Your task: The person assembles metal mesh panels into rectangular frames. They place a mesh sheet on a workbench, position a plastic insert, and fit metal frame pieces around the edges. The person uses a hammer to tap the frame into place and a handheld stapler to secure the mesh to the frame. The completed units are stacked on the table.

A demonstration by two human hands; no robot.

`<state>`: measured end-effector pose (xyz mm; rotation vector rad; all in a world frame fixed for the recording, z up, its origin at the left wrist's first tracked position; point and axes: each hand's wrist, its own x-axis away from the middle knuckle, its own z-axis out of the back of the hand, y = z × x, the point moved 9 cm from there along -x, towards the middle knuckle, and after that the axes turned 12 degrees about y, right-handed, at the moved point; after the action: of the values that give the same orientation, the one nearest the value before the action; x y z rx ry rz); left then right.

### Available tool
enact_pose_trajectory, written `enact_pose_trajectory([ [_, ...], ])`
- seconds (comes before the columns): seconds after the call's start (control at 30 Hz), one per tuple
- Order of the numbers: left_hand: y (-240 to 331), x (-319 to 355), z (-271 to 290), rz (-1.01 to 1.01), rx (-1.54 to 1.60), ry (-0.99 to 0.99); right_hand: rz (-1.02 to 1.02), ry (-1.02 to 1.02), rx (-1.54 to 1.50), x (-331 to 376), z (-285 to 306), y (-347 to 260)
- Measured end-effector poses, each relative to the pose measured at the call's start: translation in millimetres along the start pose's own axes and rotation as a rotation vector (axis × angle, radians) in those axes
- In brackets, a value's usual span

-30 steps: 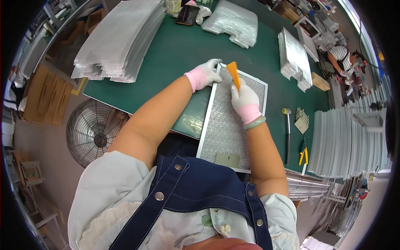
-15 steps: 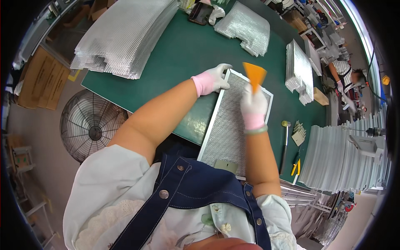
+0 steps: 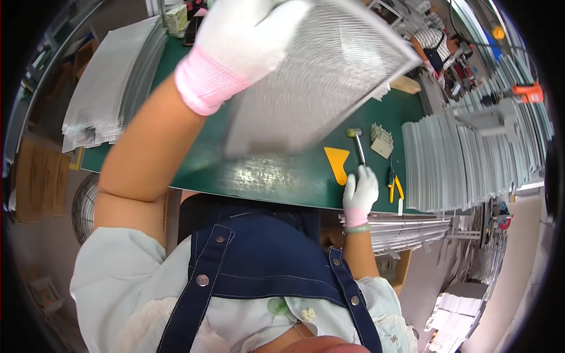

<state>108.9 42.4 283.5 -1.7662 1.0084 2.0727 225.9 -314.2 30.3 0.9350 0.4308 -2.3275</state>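
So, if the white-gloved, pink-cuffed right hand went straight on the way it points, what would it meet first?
Probably the hammer with silver shaft and partly yellow-green head, whose shaft reaches the right hand; contact is unclear.

A green-topped table (image 3: 259,179) stands on a greyish floor (image 3: 53,256).

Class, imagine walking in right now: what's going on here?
A person's gloved left hand holds a framed metal mesh panel tilted above the green table. The gloved right hand is at the handle of a hammer; whether it grips is unclear. An orange scraper and yellow-handled pliers lie nearby.
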Motion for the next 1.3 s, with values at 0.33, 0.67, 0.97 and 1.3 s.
enact_pose_trajectory([
  [0.33,106,143,-167,-0.459,0.109,-1.173,-0.408,-0.226,0.377,-4,-30,70],
  [0.67,75,137,-127,-0.094,-0.105,-0.373,-0.338,0.004,-0.1,-1,-4,69],
  [0.97,72,140,-133,-0.098,-0.151,-0.509,-0.159,0.093,-0.562,-59,109,35],
  [1.3,69,143,-131,-0.121,-0.109,-0.492,0.114,0.202,-0.612,-127,202,-19],
])
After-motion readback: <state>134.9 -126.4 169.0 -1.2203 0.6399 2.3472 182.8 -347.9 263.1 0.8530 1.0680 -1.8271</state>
